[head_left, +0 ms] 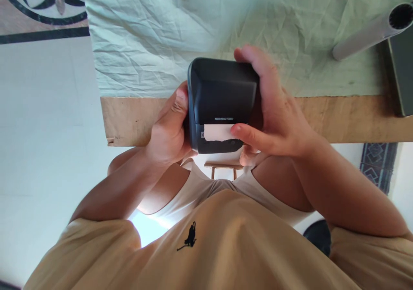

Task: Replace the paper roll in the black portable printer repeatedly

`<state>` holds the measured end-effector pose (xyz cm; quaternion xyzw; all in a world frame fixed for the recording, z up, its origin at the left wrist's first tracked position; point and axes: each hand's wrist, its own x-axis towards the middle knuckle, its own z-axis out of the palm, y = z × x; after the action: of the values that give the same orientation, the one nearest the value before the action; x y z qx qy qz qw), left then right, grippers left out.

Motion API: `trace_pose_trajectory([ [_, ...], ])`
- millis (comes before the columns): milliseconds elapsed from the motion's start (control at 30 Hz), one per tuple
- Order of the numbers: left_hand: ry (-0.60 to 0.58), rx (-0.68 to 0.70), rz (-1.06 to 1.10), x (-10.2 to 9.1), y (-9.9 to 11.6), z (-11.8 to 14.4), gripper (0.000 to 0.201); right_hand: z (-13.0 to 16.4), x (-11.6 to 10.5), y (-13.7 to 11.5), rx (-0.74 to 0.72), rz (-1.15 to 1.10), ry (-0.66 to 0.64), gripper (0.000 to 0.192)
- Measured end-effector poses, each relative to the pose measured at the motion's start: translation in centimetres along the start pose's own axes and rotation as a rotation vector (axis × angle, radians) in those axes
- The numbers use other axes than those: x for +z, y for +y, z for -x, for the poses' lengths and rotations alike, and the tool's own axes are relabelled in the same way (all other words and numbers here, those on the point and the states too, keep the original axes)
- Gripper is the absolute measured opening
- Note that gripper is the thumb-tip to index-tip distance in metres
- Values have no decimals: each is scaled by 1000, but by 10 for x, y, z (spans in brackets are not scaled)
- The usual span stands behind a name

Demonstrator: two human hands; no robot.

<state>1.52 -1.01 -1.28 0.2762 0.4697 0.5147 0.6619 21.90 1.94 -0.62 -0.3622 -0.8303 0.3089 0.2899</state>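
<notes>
A black label printer (pixel 226 87) marked NIIMBOT is held up between both hands at the near edge of the table. A strip of white label paper (pixel 216 132) with a ragged lower edge sticks out of the slot in its front. My left hand (pixel 169 131) grips the printer's left side, thumb along the edge. My right hand (pixel 274 109) wraps the right side, its fingers over the far corner, while the thumb touches the right end of the paper. The printer's underside and some fingertips are hidden.
A wrinkled pale green cloth (pixel 161 36) covers the table, leaving a bare wooden edge (pixel 342 120) in front. On the right are a white tube (pixel 364 38) and a dark flat tray-like object (pixel 403 70). A patterned strip (pixel 377 165) lies on the floor below.
</notes>
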Motion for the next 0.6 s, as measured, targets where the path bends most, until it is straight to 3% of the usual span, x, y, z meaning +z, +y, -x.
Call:
trace_pose_trajectory([
  [100,-44,35,88,2,2,0,40,0,0,-1,-5,-3,-1,88],
  [233,-87,-29,118,4,4,0,39,1,0,-3,8,-38,32,86],
  [367,1,29,62,8,0,2,57,-2,-2,-9,-40,54,99,80],
  [433,2,103,71,8,-2,2,63,-4,-3,-14,-49,142,206,73],
  [467,-16,134,89,7,-3,2,62,-5,-4,-17,-44,165,280,68],
  [533,-191,117,60,3,-3,2,45,-5,-4,-22,-35,167,440,56],
  [600,-293,127,30,-3,-2,0,30,-3,-5,-27,41,169,413,44],
])
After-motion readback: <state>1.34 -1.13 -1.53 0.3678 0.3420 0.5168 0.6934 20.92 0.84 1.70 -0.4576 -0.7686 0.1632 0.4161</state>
